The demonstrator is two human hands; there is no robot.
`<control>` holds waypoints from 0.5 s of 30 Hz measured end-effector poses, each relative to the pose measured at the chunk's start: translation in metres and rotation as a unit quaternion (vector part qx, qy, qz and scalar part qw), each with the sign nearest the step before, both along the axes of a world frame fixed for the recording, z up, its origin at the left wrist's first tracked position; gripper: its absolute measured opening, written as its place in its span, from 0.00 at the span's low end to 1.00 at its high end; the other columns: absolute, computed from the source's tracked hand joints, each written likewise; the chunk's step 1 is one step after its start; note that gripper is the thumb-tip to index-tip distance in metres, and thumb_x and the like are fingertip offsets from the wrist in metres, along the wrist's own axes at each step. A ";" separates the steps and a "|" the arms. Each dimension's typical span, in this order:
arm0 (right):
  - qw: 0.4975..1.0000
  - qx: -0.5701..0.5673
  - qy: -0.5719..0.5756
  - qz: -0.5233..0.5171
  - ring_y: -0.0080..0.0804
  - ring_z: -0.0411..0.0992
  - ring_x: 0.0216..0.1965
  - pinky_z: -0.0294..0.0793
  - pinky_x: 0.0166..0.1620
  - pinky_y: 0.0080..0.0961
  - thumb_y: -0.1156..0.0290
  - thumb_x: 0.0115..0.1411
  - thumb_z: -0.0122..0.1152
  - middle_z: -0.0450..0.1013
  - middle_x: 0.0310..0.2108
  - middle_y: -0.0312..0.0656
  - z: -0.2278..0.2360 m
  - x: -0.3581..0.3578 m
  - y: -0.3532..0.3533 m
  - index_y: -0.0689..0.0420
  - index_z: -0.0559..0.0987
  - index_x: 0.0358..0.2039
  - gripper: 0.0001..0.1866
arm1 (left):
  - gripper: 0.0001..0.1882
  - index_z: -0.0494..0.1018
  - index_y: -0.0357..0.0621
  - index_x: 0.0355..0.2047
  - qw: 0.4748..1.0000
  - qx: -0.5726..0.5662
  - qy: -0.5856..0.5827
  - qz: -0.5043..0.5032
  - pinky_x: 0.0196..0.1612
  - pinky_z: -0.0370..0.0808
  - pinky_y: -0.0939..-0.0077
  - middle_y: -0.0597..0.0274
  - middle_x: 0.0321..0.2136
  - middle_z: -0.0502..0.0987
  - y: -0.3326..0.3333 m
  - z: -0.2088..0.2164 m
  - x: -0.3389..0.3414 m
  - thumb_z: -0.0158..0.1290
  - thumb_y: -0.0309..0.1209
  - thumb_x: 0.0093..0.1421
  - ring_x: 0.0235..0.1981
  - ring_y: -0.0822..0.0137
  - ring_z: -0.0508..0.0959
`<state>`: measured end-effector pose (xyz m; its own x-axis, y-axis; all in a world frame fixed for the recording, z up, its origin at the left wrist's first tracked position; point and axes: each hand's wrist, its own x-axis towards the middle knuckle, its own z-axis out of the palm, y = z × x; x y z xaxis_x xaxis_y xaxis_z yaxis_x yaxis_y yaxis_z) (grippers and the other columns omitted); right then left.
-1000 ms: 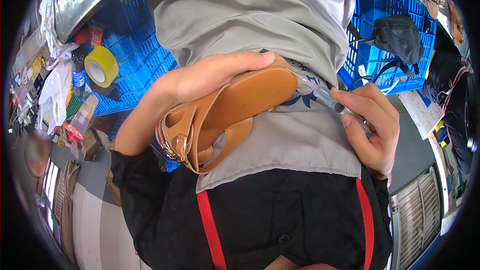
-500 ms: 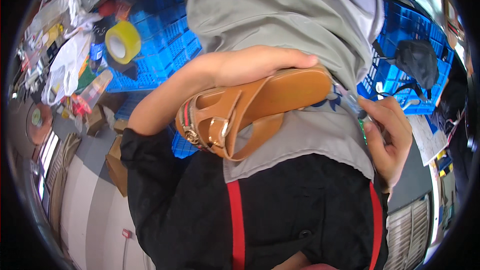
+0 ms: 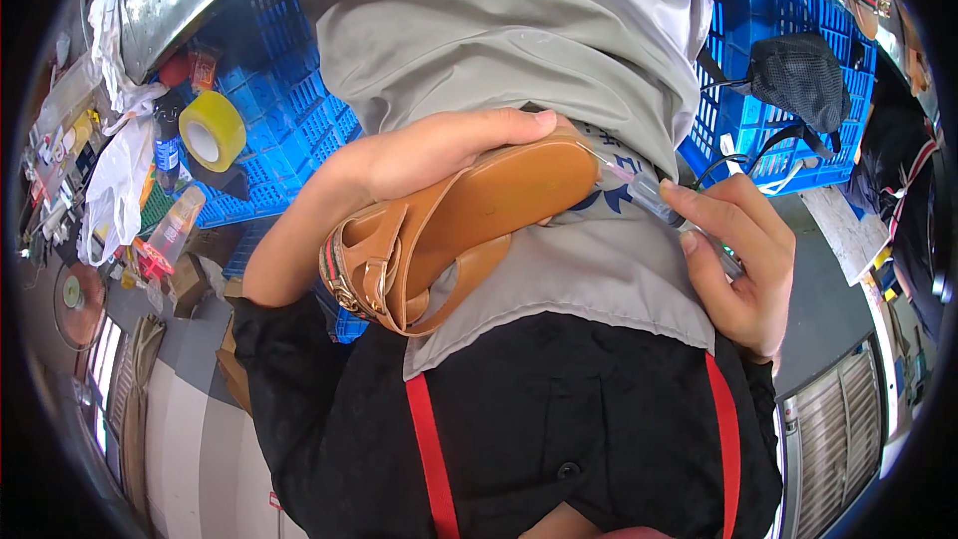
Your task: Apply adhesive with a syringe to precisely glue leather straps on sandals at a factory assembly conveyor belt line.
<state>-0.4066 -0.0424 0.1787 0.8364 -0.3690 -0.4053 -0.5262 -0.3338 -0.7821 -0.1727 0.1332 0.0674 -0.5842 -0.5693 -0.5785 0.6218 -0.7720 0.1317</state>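
A tan leather sandal (image 3: 499,202) lies across my lap, insole facing up. Its buckled straps and a striped band with a gold ornament are at the left end. My left hand (image 3: 439,145) is closed along the sandal's far side, thumb resting near the right end of the sole; its other fingers are hidden beneath. Pinched in my right hand (image 3: 743,245) is a slim, clear-bodied tool with a thin tip (image 3: 654,202). That tip reaches the edge of the sole's right end; whether it touches I cannot tell.
A grey apron (image 3: 499,35) covers my lap. Blue plastic crates (image 3: 274,165) stand on both sides. At the left are a yellow tape roll (image 3: 213,130), a plastic bag (image 3: 115,175) and a bottle (image 3: 168,145). A black mesh bag (image 3: 798,75) rests on the right crate.
The tool's tip has come in from the right to the sole's edge, and more of its clear body shows. The whole view has shifted somewhat; my left hand keeps its hold.
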 end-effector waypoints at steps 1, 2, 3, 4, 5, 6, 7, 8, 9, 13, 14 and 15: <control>1.000 -0.003 0.001 0.004 0.35 0.73 0.29 0.72 0.32 0.26 0.89 0.52 0.62 0.74 0.31 0.46 0.000 -0.001 0.000 0.63 0.86 0.50 0.23 | 0.33 0.71 0.34 0.64 1.000 -0.004 0.003 -0.002 0.57 0.74 0.70 0.55 0.54 0.79 0.000 -0.001 0.001 0.41 0.52 0.78 0.50 0.67 0.78; 1.000 -0.004 0.001 0.005 0.34 0.73 0.29 0.72 0.32 0.26 0.89 0.52 0.62 0.74 0.31 0.46 0.000 -0.001 -0.001 0.63 0.86 0.50 0.23 | 0.33 0.72 0.37 0.65 1.000 -0.007 0.006 -0.003 0.57 0.74 0.71 0.56 0.55 0.79 0.000 -0.002 0.001 0.44 0.54 0.77 0.52 0.68 0.79; 1.000 -0.001 0.001 0.003 0.34 0.73 0.28 0.72 0.31 0.26 0.89 0.52 0.62 0.74 0.31 0.45 -0.001 -0.002 -0.001 0.63 0.86 0.50 0.23 | 0.33 0.72 0.40 0.65 1.000 -0.011 0.010 -0.005 0.57 0.74 0.71 0.57 0.56 0.80 0.000 -0.003 0.001 0.46 0.56 0.76 0.53 0.69 0.79; 1.000 -0.005 0.002 0.006 0.34 0.74 0.28 0.72 0.31 0.26 0.89 0.52 0.62 0.73 0.31 0.45 -0.001 -0.002 -0.001 0.63 0.87 0.49 0.23 | 0.33 0.72 0.39 0.65 1.000 -0.010 0.011 -0.002 0.58 0.74 0.71 0.57 0.56 0.80 0.000 -0.004 0.001 0.45 0.55 0.77 0.53 0.69 0.79; 1.000 -0.005 0.002 0.005 0.33 0.74 0.28 0.72 0.31 0.26 0.89 0.52 0.62 0.73 0.30 0.45 -0.001 -0.003 -0.001 0.63 0.87 0.49 0.23 | 0.32 0.72 0.39 0.65 1.000 -0.009 0.013 0.002 0.58 0.74 0.71 0.57 0.57 0.80 0.000 -0.004 0.001 0.45 0.55 0.77 0.54 0.69 0.79; 1.000 -0.006 0.002 0.005 0.33 0.74 0.28 0.71 0.31 0.26 0.89 0.52 0.62 0.73 0.30 0.45 -0.001 -0.003 -0.001 0.63 0.87 0.49 0.23 | 0.32 0.72 0.39 0.65 1.000 -0.009 0.014 0.006 0.59 0.74 0.71 0.57 0.57 0.80 0.000 -0.004 0.000 0.45 0.54 0.77 0.54 0.68 0.79; 1.000 -0.008 0.003 0.007 0.33 0.74 0.28 0.71 0.31 0.26 0.88 0.52 0.63 0.73 0.30 0.45 -0.001 -0.003 -0.001 0.63 0.87 0.49 0.23 | 0.32 0.72 0.39 0.65 1.000 -0.003 0.013 0.007 0.59 0.74 0.71 0.57 0.57 0.80 0.001 -0.003 0.000 0.45 0.54 0.77 0.54 0.68 0.78; 1.000 -0.010 0.004 0.009 0.33 0.74 0.27 0.71 0.30 0.26 0.88 0.52 0.63 0.73 0.30 0.44 -0.001 -0.004 -0.001 0.63 0.87 0.49 0.23 | 0.32 0.72 0.39 0.65 1.000 0.003 0.011 0.009 0.59 0.74 0.71 0.57 0.57 0.80 0.001 -0.003 -0.001 0.45 0.54 0.77 0.54 0.68 0.78; 1.000 -0.012 0.006 0.010 0.33 0.74 0.27 0.71 0.30 0.26 0.88 0.51 0.63 0.73 0.30 0.44 -0.001 -0.004 -0.001 0.63 0.87 0.49 0.23 | 0.32 0.72 0.39 0.65 1.000 0.003 0.011 0.013 0.59 0.73 0.71 0.57 0.57 0.80 0.001 -0.002 -0.001 0.44 0.54 0.77 0.54 0.68 0.78; 1.000 -0.027 -0.003 0.011 0.33 0.74 0.27 0.71 0.30 0.26 0.89 0.50 0.63 0.73 0.31 0.44 -0.001 -0.004 0.000 0.62 0.87 0.49 0.24 | 0.32 0.73 0.38 0.65 0.999 0.017 0.032 0.019 0.59 0.74 0.71 0.57 0.57 0.80 -0.001 -0.001 -0.001 0.45 0.53 0.77 0.54 0.68 0.78; 0.999 -0.034 -0.004 0.013 0.33 0.74 0.28 0.71 0.30 0.26 0.90 0.49 0.64 0.73 0.31 0.44 -0.001 -0.004 0.001 0.62 0.87 0.49 0.25 | 0.32 0.73 0.38 0.64 0.999 0.018 0.035 0.025 0.59 0.74 0.70 0.57 0.57 0.80 -0.001 -0.001 -0.001 0.45 0.53 0.77 0.54 0.67 0.79; 0.999 -0.040 -0.005 0.016 0.33 0.73 0.28 0.71 0.30 0.26 0.90 0.49 0.64 0.73 0.31 0.44 -0.002 -0.004 0.001 0.62 0.87 0.49 0.25 | 0.31 0.73 0.37 0.64 0.999 0.019 0.037 0.030 0.59 0.74 0.70 0.57 0.56 0.80 -0.002 -0.001 0.000 0.45 0.53 0.77 0.54 0.67 0.79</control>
<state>-0.4108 -0.0417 0.1771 0.8523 -0.3728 -0.3667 -0.5061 -0.4111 -0.7582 -0.1731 0.1315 0.0663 -0.5917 -0.5833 -0.5565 0.6747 -0.7361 0.0542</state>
